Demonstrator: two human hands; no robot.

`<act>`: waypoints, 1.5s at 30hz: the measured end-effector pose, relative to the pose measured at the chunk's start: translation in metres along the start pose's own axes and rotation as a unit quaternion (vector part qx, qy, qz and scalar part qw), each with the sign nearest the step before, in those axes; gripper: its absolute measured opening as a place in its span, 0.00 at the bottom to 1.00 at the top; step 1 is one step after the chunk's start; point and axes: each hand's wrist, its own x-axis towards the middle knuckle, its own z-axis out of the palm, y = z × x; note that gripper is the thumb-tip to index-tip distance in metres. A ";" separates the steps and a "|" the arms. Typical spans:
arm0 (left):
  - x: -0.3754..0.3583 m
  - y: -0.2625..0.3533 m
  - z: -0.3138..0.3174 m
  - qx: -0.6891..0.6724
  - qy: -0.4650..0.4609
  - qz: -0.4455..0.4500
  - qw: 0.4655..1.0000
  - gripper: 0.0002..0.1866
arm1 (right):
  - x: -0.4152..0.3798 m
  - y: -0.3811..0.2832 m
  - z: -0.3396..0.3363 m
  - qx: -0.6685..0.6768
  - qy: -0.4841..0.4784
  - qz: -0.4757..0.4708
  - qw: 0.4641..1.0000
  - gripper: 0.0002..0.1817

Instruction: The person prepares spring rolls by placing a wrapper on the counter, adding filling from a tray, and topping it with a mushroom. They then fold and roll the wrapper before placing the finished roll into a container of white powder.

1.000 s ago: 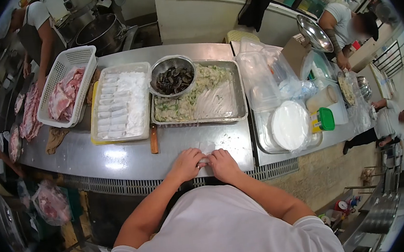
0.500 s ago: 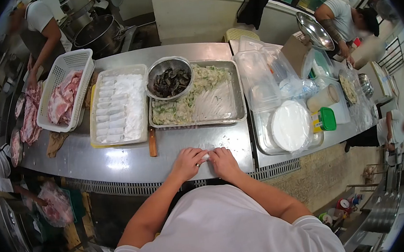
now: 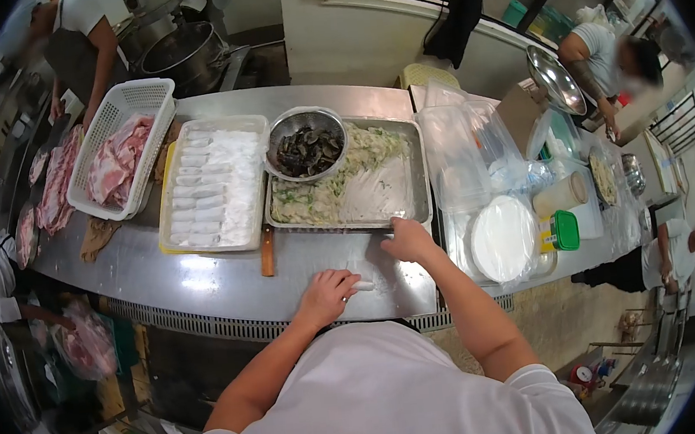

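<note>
My left hand (image 3: 327,298) rests on the steel table with its fingers closed over one end of a small white wrapped roll (image 3: 363,286). The other end of the roll sticks out to the right. My right hand (image 3: 410,241) is at the front rim of a metal tray (image 3: 340,224), fingers curled together; whether they hold anything is hidden. Inside the tray lie a pale filling with green bits (image 3: 309,204) and a patch of white wrapper sheets (image 3: 384,182). A steel bowl (image 3: 276,170) of dark shellfish-like pieces (image 3: 307,153) sits over its back left corner.
Left of the tray, a white container (image 3: 259,130) holds rows of similar rolls (image 3: 193,204), with a wooden handle (image 3: 267,251) beside it. Farther left is a white basket (image 3: 142,90) of raw meat. Plastic lids (image 3: 454,154) and a green-lidded tub (image 3: 564,230) stand right. Other people work around.
My right hand has left the roll and moved forward and right to the tray's front rim. My left hand stays at the roll. The view has shifted slightly.
</note>
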 end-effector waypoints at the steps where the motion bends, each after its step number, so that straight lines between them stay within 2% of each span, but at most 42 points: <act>1: 0.001 0.001 0.000 0.001 0.005 0.002 1.000 0.20 | 0.002 -0.008 0.001 0.003 -0.009 -0.005 1.000 0.41; 5: 0.005 -0.001 -0.002 0.007 -0.002 0.002 1.000 0.20 | -0.010 -0.061 -0.011 0.070 -0.077 -0.002 0.995 0.38; 8: 0.007 -0.005 -0.005 0.017 -0.022 0.009 1.000 0.20 | 0.006 -0.056 0.009 0.284 -0.095 -0.062 0.952 0.37; 9: 0.008 -0.006 -0.005 0.019 -0.029 0.013 0.999 0.20 | 0.009 -0.051 0.014 0.388 -0.128 -0.053 0.911 0.37; 11: 0.008 -0.006 -0.003 0.017 -0.016 0.009 1.000 0.20 | 0.008 -0.040 0.017 0.579 -0.191 -0.031 0.792 0.37; 14: 0.005 -0.008 0.001 0.012 -0.006 0.013 1.000 0.20 | 0.001 -0.015 0.023 0.568 -0.226 -0.064 0.789 0.40; 15: 0.006 -0.009 0.002 0.010 -0.004 0.017 1.000 0.20 | -0.002 -0.007 0.030 0.450 -0.157 -0.135 0.869 0.42; 16: 0.006 -0.010 0.002 0.017 -0.009 0.016 1.000 0.20 | -0.007 0.002 0.040 0.319 -0.084 -0.200 0.923 0.43; 17: 0.006 -0.010 0.002 0.023 -0.014 0.015 1.000 0.20 | -0.014 0.006 0.048 0.178 -0.009 -0.259 0.949 0.45; 18: 0.005 -0.011 0.002 0.029 -0.020 0.015 0.999 0.20 | -0.020 0.011 0.054 0.050 0.025 -0.269 0.962 0.47; 20: 0.005 -0.011 0.002 0.025 -0.013 0.021 0.999 0.19 | -0.039 0.007 0.054 -0.207 0.093 -0.275 0.934 0.51; 24: 0.005 -0.012 0.004 0.031 -0.003 0.029 0.999 0.18 | -0.034 0.021 0.073 -0.364 0.093 -0.333 0.865 0.49; 25: 0.005 -0.011 0.004 0.034 -0.004 0.027 0.999 0.18 | -0.032 0.023 0.077 -0.373 0.107 -0.354 0.851 0.46; 28: 0.005 -0.010 0.002 0.030 -0.005 0.023 0.999 0.18 | -0.029 0.033 0.081 -0.413 0.114 -0.363 0.828 0.43; 31: 0.005 -0.010 0.001 0.011 -0.005 0.019 1.000 0.17 | -0.039 0.053 0.071 -0.460 0.139 -0.330 0.813 0.43; 34: 0.008 -0.011 0.000 0.008 -0.008 0.016 1.000 0.17 | -0.056 0.057 0.072 -0.372 0.163 -0.289 0.867 0.43; 35: 0.009 -0.010 -0.001 0.006 -0.013 0.012 1.000 0.16 | -0.067 0.046 0.072 -0.295 0.143 -0.277 0.903 0.44; 36: 0.010 -0.010 -0.003 0.003 -0.019 0.010 1.000 0.16 | -0.073 0.035 0.078 -0.097 0.171 -0.336 0.921 0.37; 38: 0.013 -0.012 -0.003 -0.003 -0.021 0.010 1.000 0.16 | -0.076 0.019 0.103 0.021 0.151 -0.324 0.934 0.27; 41: 0.019 -0.014 -0.002 0.009 -0.025 0.003 1.000 0.17 | -0.068 0.006 0.130 -0.005 0.227 -0.336 0.914 0.22; 45: 0.027 -0.016 -0.001 0.004 -0.013 -0.002 1.000 0.18 | -0.056 0.008 0.137 -0.042 0.269 -0.326 0.905 0.19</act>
